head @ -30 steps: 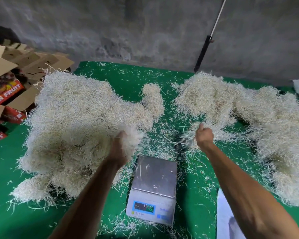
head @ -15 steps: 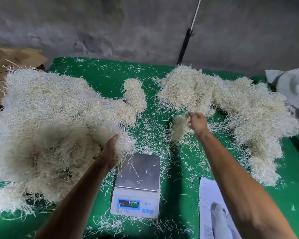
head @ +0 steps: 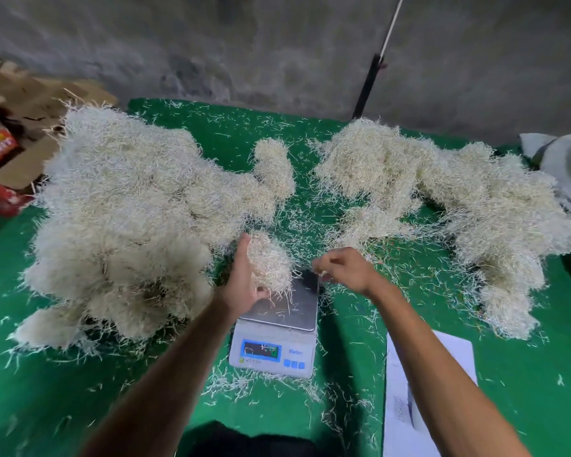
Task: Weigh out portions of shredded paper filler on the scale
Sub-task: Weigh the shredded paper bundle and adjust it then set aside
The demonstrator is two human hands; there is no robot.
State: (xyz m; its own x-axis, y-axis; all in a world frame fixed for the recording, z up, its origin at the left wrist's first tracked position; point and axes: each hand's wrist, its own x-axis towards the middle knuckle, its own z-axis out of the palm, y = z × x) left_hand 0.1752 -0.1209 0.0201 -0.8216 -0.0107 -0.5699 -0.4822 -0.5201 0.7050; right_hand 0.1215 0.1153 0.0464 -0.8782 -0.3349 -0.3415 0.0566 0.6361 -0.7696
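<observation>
I see the scale (head: 275,328) near the middle of the counter (head: 524,374), its display on the near side. My left hand (head: 244,282) holds a clump of shredded paper (head: 269,262) over the scale's far-left corner; my right hand (head: 346,270) hangs over its far-right corner. A large heap of shredded paper (head: 129,219) lies left, a second heap (head: 442,199) far right. A sheet of paper (head: 406,404) lies right of the scale. Cardboard boxes (head: 10,153) sit off the counter's left edge.

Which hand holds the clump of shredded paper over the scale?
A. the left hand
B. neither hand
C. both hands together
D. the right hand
A: the left hand cups the clump of shredded paper above the scale, while the right hand is apart from it.
</observation>
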